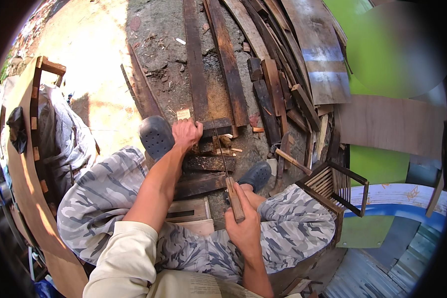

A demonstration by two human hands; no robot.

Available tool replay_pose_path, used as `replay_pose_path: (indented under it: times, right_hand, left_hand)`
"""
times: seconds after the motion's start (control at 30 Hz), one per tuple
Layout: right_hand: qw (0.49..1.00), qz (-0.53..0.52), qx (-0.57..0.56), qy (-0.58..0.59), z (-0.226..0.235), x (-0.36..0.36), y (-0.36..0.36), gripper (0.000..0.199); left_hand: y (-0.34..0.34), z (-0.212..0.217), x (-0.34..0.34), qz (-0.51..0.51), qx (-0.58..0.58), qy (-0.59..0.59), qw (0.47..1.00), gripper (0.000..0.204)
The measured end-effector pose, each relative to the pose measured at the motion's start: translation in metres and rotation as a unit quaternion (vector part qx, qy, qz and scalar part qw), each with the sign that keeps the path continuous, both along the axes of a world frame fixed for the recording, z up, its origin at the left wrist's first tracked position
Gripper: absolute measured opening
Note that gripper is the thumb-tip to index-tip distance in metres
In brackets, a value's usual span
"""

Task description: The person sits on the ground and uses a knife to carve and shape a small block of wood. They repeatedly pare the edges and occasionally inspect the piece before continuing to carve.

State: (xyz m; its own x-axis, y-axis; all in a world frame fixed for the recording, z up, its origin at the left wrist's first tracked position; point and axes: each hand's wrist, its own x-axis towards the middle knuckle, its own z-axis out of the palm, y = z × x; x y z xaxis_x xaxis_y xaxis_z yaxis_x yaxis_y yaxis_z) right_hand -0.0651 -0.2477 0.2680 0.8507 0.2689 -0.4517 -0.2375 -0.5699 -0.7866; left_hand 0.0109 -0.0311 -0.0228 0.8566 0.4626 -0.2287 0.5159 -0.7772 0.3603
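Observation:
A handsaw [235, 199] with a worn wooden handle is in my right hand [244, 227], its fingers wrapped round the grip. Its thin blade points away from me, seen nearly edge-on, and crosses a short dark wooden block [219, 125]. My left hand [187, 133] grips the left end of that block, beside the blade. How deep the teeth sit in the wood cannot be made out. Below the block lie more dark wood pieces [199, 185] and pale offcuts [226, 141]. My clogs, the left one [155, 137] and the right one [256, 175], flank the work.
Long dark planks [227, 64] stretch away over the rough ground. Stacked boards [283, 44] fill the far right. A hammer [294, 162] and a slatted wooden frame [333, 186] stand right of my knee. At left, a curved plywood board [32, 198] borders grey sheeting [64, 124].

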Motion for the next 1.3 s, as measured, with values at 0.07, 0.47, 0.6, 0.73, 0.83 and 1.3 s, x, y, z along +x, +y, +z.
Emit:
replay_pose_path:
  times: [0.07, 0.47, 0.6, 0.73, 0.83, 1.3]
  right_hand:
    - [1.0, -0.005, -0.015, 0.008, 0.0, 0.003, 0.002, 0.059]
    - [1.0, 0.01, 0.018, 0.005, 0.001, 0.008, -0.004, 0.061]
    - [0.999, 0.013, -0.022, 0.033, -0.052, 0.046, 0.019, 0.061]
    - [0.998, 0.004, -0.029, 0.049, -0.077, 0.058, 0.029, 0.06]
    - [1.0, 0.015, 0.02, -0.003, -0.014, 0.013, -0.004, 0.061]
    - [1.0, 0.01, 0.014, 0.019, -0.009, 0.001, -0.015, 0.06]
  left_hand:
    - [-0.002, 0.001, -0.001, -0.014, 0.015, -0.013, 1.0, 0.044]
    - [0.001, 0.005, 0.007, -0.006, 0.012, 0.01, 1.0, 0.045]
    - [-0.003, -0.006, 0.001, -0.013, 0.041, -0.032, 0.999, 0.047]
    - [-0.004, -0.006, -0.001, -0.018, 0.004, 0.026, 0.999, 0.047]
    - [-0.001, -0.006, 0.001, -0.015, 0.017, 0.024, 0.999, 0.047]
    - [-0.004, -0.009, -0.01, -0.026, 0.056, -0.041, 0.997, 0.043]
